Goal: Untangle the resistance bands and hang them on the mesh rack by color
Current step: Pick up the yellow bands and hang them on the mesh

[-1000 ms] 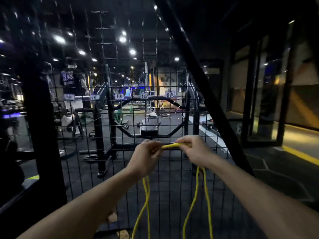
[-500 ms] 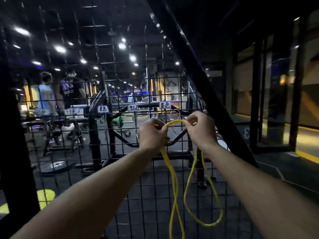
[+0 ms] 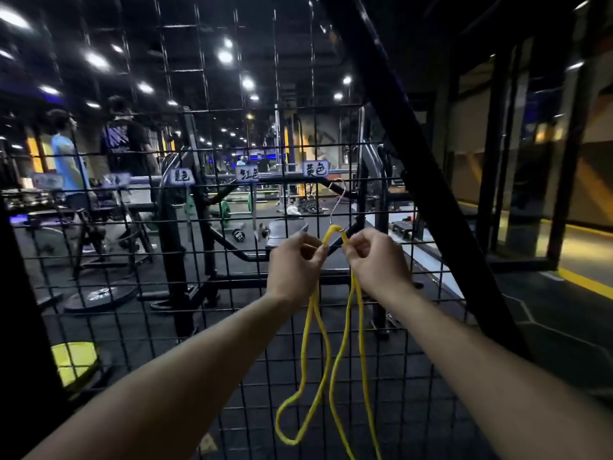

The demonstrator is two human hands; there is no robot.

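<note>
- A yellow band [image 3: 345,330] hangs in front of the mesh rack [image 3: 232,327], its top bent into a narrow peak that touches the lower end of a metal hook [image 3: 336,207] on the mesh.
- The left hand [image 3: 295,267] pinches the left side of that peak, grip closed on the band between thumb and fingers.
- The right hand [image 3: 374,260] pinches the right side just beside it, grip likewise closed on the band; the two hands sit close together, knuckles nearly meeting.
- Below the hands the band falls in several strands; one loop curls low and to the left, and the others run out of the bottom of the picture.
- Both bare forearms reach in from the lower corners.
- Directly above the hook, a small label [image 3: 315,169] with handwritten characters is clipped to the mesh; more such labels [image 3: 247,174] line the same row to the left, the farthest ones too blurred to read.
- A thick black beam [image 3: 414,167] crosses diagonally to the right of the hands.
- Through the mesh, a dim gym shows benches, weight plates on the floor and bright ceiling lights.
- Two people [image 3: 96,154] stand at far left behind the mesh.
</note>
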